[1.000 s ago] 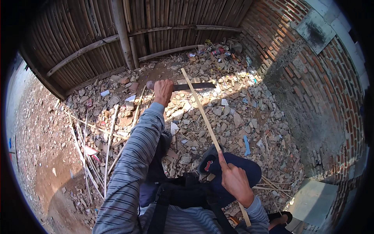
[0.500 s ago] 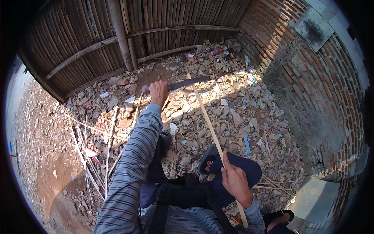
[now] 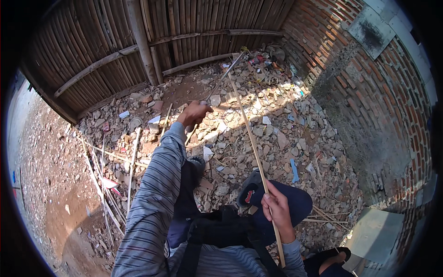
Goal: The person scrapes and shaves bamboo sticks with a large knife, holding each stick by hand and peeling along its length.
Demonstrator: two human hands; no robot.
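Note:
My left hand (image 3: pixel 194 113) is closed round the handle of a machete, held out ahead of me over the rubble. Its blade (image 3: pixel 225 75) points up and away to the right, seen nearly edge-on. A long, thin bamboo strip (image 3: pixel 251 138) slants from my right side toward the far ground. Near its lower part my right hand (image 3: pixel 277 206) grips it, fingers wrapped round it beside my bent right knee (image 3: pixel 295 201). The strip's far end lies close to the blade; whether they touch I cannot tell.
Broken stones and brick rubble (image 3: pixel 277 138) cover the ground. Several pale strips (image 3: pixel 133 161) lie at left, more (image 3: pixel 330 220) at right. A slatted bamboo wall (image 3: pixel 194 53) stands ahead, a brick wall (image 3: pixel 369 97) at right. Another person's foot (image 3: pixel 334 261) shows at lower right.
The machete has turned from lying nearly level across the strip to pointing up and away. My left wrist has rotated. The strip has shifted slightly, with my right hand still holding it.

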